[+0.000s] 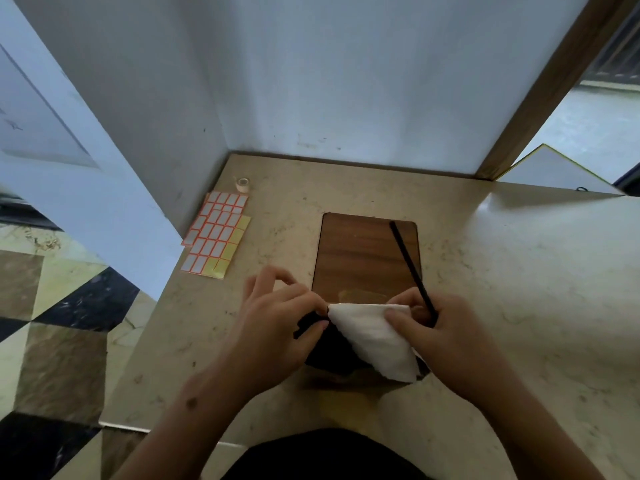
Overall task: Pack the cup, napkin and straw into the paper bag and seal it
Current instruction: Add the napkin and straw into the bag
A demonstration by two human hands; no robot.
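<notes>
Nearest: left hand [277,320] pinching dark material, perhaps the bag's mouth; identity unclear. Right hand [446,337], grip closed on white napkin [374,341] and black straw [412,268], both over the dark opening, not yet dropped in. Cup unseen, possibly inside. Wooden board [363,251] beyond. Far left on table [519,271]: sticker sheets [216,233], tape roll [243,184]. Sealing pending.

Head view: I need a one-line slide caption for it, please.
Both hands, left hand and right hand, hold a white napkin and black straw over a wooden board.
</notes>
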